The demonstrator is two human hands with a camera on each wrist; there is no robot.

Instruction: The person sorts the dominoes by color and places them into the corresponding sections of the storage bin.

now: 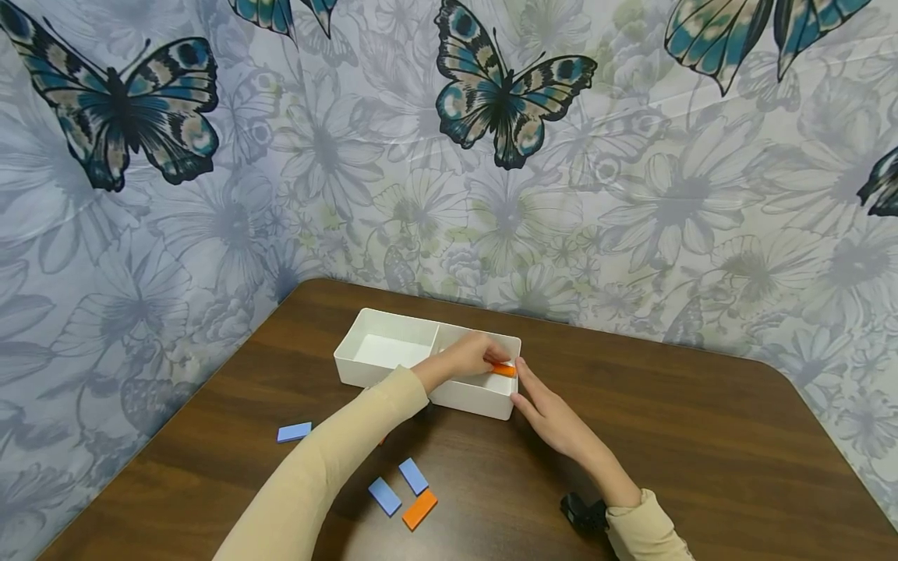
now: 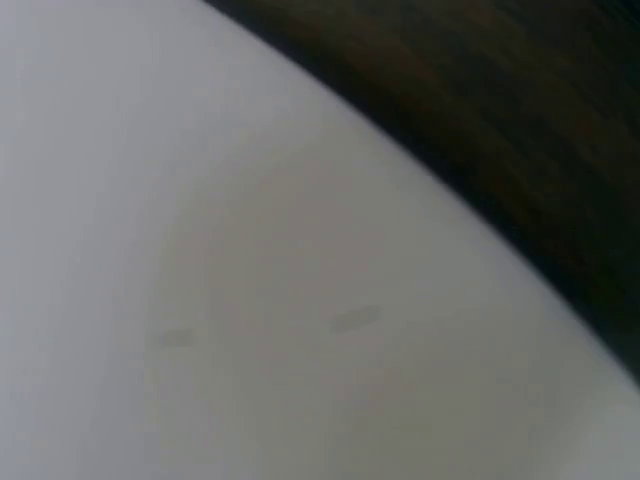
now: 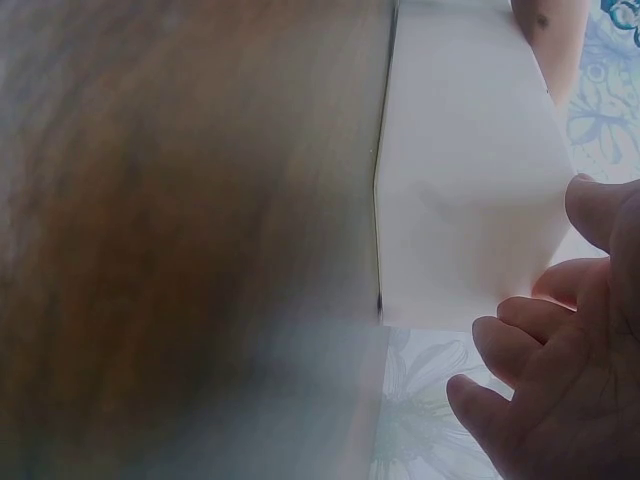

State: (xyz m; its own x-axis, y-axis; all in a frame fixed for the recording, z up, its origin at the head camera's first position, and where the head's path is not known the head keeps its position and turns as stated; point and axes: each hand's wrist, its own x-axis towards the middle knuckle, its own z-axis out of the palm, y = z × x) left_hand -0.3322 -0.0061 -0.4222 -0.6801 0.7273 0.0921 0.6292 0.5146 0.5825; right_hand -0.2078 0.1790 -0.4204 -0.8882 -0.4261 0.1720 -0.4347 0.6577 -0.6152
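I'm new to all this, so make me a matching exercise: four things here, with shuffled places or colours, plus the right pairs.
1. left hand
2. right hand
3. two-compartment box
4. leftmost blue block

A. white
B. lying flat on the table
C. outside, touching the box's end
D. inside the box, at an orange block

Pairs: 1-D, 2-C, 3-A, 4-B

Wall (image 1: 393, 210) covered in pale blue-grey flower drawings (image 1: 680, 195) with touches of green, teal, black and cream butterflies (image 1: 502, 101), dark brown wood-grain table (image 1: 687, 428) with rounded far corners just before it, soft light, bluer on the left, faint sheen on the table
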